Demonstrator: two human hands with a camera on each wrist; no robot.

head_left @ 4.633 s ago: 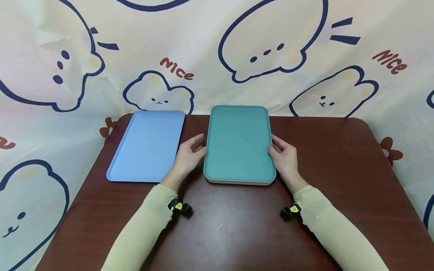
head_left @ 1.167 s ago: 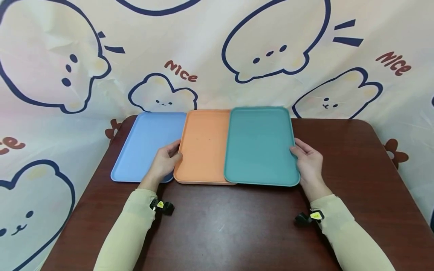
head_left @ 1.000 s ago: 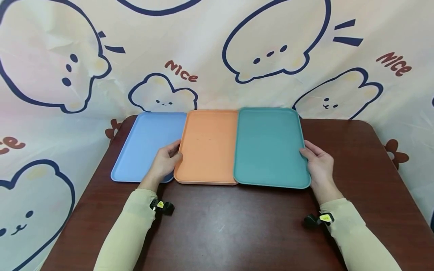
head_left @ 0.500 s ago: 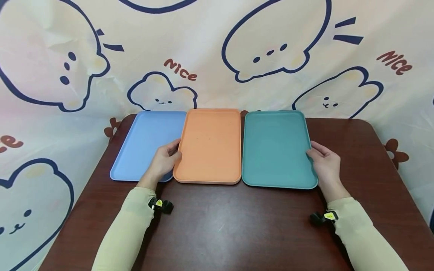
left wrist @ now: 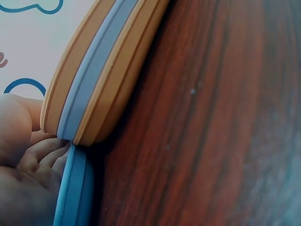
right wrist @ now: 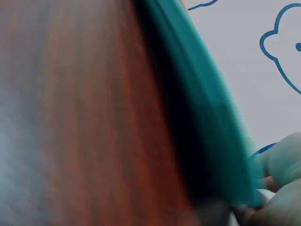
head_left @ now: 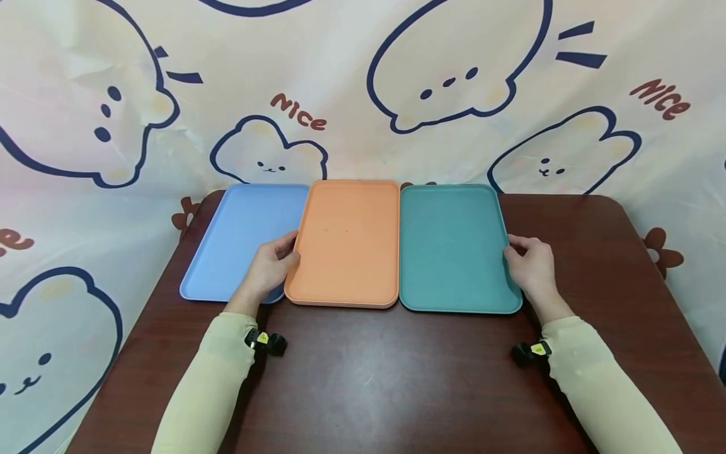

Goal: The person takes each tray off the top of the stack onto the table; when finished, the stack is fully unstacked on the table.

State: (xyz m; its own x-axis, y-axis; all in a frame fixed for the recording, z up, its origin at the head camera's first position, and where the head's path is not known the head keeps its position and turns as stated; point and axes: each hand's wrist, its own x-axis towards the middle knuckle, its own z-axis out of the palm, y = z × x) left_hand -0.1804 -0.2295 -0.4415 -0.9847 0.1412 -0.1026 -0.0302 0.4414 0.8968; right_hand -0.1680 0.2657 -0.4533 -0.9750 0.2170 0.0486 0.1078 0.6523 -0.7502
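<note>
In the head view, three rectangular trays lie side by side: a blue tray (head_left: 232,243) at left, an orange tray (head_left: 346,252) in the middle, a teal tray (head_left: 456,252) at right. My left hand (head_left: 266,268) grips the left edge of the orange tray, its thumb at the rim. The left wrist view shows this tray (left wrist: 70,75) topping a stack, with a grey-blue tray (left wrist: 89,80) and another orange tray (left wrist: 124,75) below. My right hand (head_left: 531,265) holds the teal tray by its right edge; the right wrist view shows its side (right wrist: 211,122), blurred, with dark shadow beneath.
The trays sit near the back of a dark brown wooden table (head_left: 368,378). The stack overlaps the blue tray's right edge. A pale cloth (head_left: 340,63) with cartoon bears hangs behind the table. Each wrist carries a small black camera (head_left: 276,345).
The teal tray, on top of the stack at first, has moved right off it, uncovering the orange tray. Lately the right hand brought it slightly back left, beside the orange tray. The left hand stays put.
</note>
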